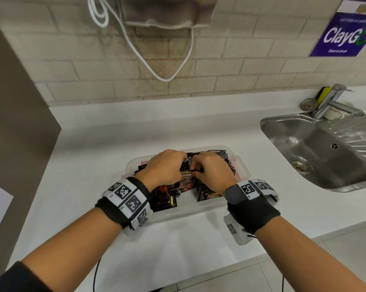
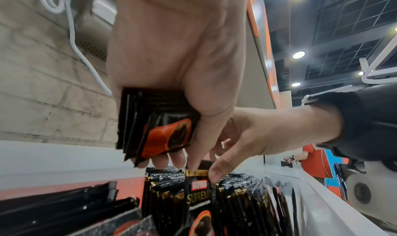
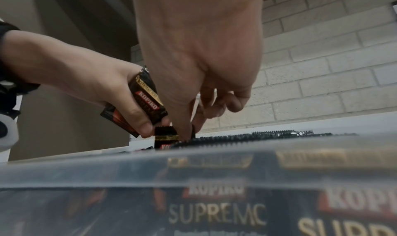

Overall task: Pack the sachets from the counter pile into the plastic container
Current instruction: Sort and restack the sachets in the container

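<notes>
Two hands: both work over the plastic container (image 1: 242, 167) on the white surface (image 1: 93, 148), close together.
Left grip: the left hand (image 1: 163, 168) is clamped on a small stack of sachets (image 2: 154, 120), fingers curled round it, held just above the packed rows.
Right grip: the right hand (image 1: 212, 171) pinches the top edge of one upright sachet (image 2: 198, 182) between thumb and fingertips, at the end of a row.
Task's things: packed sachets (image 2: 240, 193) stand on edge in tight rows inside the container; a few lie flat at its near left end; no loose pile shows in these views.
Risk, row: pressing the single sachet into a tight gap could buckle it or tip its neighbours.
Risk, stack: the held stack looks fanned at its lower edge, so an outer sachet could slide out.
Risk, crowding: the hands nearly touch, and a knock could loosen either hold.
</notes>
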`<state>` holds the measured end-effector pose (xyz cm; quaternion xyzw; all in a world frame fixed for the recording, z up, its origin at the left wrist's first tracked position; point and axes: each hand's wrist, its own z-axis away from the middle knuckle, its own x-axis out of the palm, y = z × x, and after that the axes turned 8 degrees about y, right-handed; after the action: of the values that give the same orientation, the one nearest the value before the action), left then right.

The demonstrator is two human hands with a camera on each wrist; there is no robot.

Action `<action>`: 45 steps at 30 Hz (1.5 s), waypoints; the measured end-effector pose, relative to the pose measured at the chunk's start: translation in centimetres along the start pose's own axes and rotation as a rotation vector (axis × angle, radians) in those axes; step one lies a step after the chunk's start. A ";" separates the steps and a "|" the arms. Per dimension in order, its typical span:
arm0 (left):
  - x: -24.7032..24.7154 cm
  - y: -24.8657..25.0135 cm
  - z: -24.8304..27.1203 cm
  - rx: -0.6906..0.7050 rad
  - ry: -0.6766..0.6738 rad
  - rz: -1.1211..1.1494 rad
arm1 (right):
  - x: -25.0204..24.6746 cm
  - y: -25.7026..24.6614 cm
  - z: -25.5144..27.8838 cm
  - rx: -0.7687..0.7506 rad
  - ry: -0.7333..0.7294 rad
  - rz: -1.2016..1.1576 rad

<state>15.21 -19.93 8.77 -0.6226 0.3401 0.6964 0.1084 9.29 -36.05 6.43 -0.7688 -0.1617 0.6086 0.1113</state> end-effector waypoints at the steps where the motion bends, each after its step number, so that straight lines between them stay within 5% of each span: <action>1: -0.1 -0.1 0.0 -0.003 0.004 0.013 | -0.1 -0.1 -0.1 0.004 -0.005 0.007; 14: -0.5 -1.0 0.1 -0.026 -0.005 0.091 | -0.1 -0.4 -0.8 0.033 -0.108 0.059; 20: -0.8 -1.0 0.0 -0.044 0.097 0.211 | 0.2 0.1 -0.4 0.026 -0.097 0.002; 31: -3.9 0.3 -0.6 -0.119 0.210 0.507 | -2.6 0.3 1.0 -0.084 0.181 -0.278; 45: -2.6 1.9 -1.0 -0.046 -0.005 0.821 | -3.2 1.0 2.9 0.037 0.214 -0.502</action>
<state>15.43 -21.21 11.84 -0.4356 0.5444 0.6908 -0.1916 5.96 -38.27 8.22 -0.7626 -0.3232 0.4799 0.2893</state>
